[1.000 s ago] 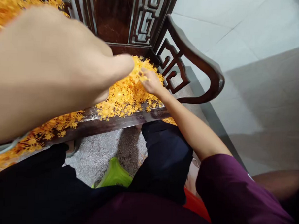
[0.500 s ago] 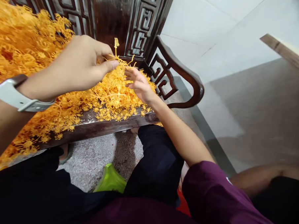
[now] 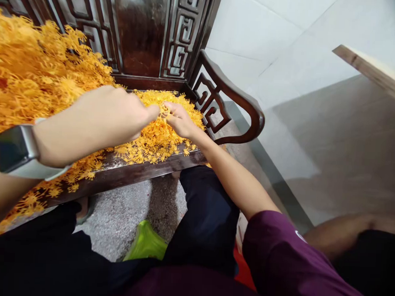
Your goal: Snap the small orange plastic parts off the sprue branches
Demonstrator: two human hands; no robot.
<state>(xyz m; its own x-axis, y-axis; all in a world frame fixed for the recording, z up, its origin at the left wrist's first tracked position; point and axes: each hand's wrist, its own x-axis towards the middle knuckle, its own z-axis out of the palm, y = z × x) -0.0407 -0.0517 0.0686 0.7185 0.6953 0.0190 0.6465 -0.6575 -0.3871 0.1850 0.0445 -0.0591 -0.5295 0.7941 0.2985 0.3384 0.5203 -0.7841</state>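
My left hand (image 3: 118,114), with a smartwatch (image 3: 12,148) on its wrist, is closed, its thumb and finger at a small yellow plastic flower piece (image 3: 164,111). My right hand (image 3: 183,121) comes in from the right and pinches the same piece from the other side. The fingertips of both hands almost meet there. Under them lies a heap of loose yellow flower pieces (image 3: 152,141) on a dark wooden bench (image 3: 144,174). Most of my left hand's fingers are hidden behind the back of the hand.
A larger mound of orange-yellow plastic flower sprays (image 3: 40,71) fills the bench's left side. A carved backrest (image 3: 140,36) and curved armrest (image 3: 248,111) bound the seat. Below is a green plastic object (image 3: 146,242). Another person's limb (image 3: 351,233) shows at lower right, a wooden board (image 3: 367,66) above.
My left hand has turned over and lowered slightly, bringing the watch face into view. My right hand, open before, has closed on the flower piece. The view has shifted a little.
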